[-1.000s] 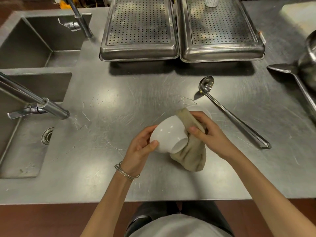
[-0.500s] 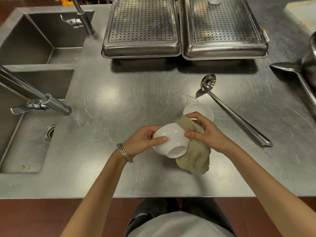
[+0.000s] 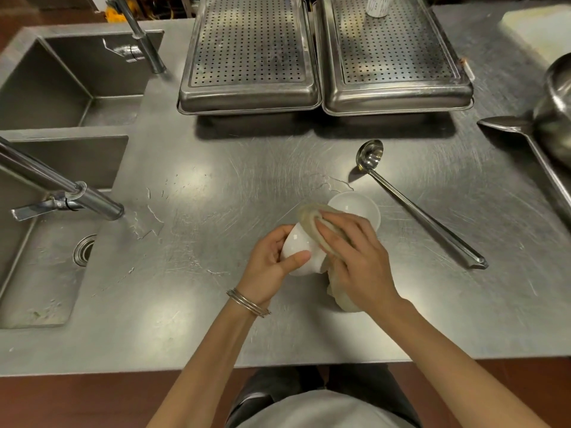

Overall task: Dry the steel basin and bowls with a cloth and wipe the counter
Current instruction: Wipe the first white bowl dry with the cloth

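We work mid-counter (image 3: pixel 216 180), with bare steel open on the left up to the sink basins (image 3: pixel 77 84) (image 3: pixel 40 261) and toward us to the front edge. Our left hand (image 3: pixel 270 262) cups a white bowl (image 3: pixel 296 247) tipped on its side. Our right hand (image 3: pixel 360 264) grips the beige cloth (image 3: pixel 309 215), fingers laid over it against the bowl's rim. A second white bowl (image 3: pixel 355 205) stands upright just behind. One ladle (image 3: pixel 417 211) lies diagonally close on the right. Two perforated trays (image 3: pixel 250 57) (image 3: pixel 392 54) sit side by side at the back, and two faucets (image 3: pixel 142 38) (image 3: pixel 61 186) on the left. One steel basin (image 3: pixel 556 109) and one large spoon (image 3: pixel 506 125) crowd the right edge.
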`<state>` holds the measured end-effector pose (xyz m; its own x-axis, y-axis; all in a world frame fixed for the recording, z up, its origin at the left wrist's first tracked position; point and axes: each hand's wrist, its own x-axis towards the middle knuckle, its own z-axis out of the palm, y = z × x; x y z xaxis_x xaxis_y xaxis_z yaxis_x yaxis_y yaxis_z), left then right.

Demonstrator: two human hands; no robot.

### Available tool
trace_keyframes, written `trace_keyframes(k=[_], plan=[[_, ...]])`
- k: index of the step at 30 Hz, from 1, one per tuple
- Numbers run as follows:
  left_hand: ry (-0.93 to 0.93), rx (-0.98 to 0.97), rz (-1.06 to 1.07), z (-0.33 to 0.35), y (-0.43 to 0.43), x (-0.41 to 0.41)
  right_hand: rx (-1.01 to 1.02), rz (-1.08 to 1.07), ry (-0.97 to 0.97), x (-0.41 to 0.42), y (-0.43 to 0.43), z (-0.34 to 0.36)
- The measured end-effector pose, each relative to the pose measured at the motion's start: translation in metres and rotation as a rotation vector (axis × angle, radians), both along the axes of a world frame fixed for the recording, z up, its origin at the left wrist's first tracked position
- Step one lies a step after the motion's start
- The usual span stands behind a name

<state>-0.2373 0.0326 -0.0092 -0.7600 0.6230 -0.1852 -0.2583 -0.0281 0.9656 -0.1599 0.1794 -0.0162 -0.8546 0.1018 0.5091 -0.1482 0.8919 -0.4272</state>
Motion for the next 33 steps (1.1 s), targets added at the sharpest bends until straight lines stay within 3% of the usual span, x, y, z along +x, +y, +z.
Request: trace_keyframes(k=[2, 5, 7, 11, 14, 19, 24, 27, 29, 32, 33], plan=[[-0.009, 0.012, 0.025, -0.001, -0.001, 0.005, -0.073, -0.062, -0.052, -0.004, 0.008, -0.003], [-0.072, 0.093, 0.049, -0.002, -0.011, 0.012, -0.518, -0.224, -0.280, -0.012, 0.025, -0.010], [-0.139, 0.179, 0.030, 0.004, -0.017, 0.010, -0.685, -0.281, -0.294, -0.011, 0.033, -0.001], [-0.099, 0.144, -0.030, 0.014, -0.014, 0.001, -0.601, -0.151, -0.086, -0.009, 0.026, 0.040], [-0.063, 0.134, -0.031, 0.015, -0.008, 0.000, -0.345, -0.042, -0.145, -0.018, 0.019, 0.042], [-0.259, 0.206, 0.098, -0.004, -0.010, 0.010, -0.701, -0.132, -0.305, -0.001, 0.013, 0.008], [-0.525, 0.317, 0.258, -0.020, -0.008, 0.012, -0.846, -0.148, -0.423, 0.030, 0.018, -0.018], [-0.564, 0.337, 0.337, -0.017, -0.003, 0.006, -0.658, -0.284, -0.275, 0.022, 0.018, -0.005], [-0.573, 0.320, 0.356, -0.012, 0.006, 0.010, -0.494, -0.241, -0.170, 0.007, 0.002, 0.005], [-0.614, 0.347, 0.381, -0.006, 0.018, 0.015, -0.204, -0.174, -0.161, -0.005, -0.028, 0.001], [-0.638, 0.363, 0.401, -0.005, 0.019, 0.014, -0.243, -0.190, -0.185, -0.003, -0.036, -0.001]])
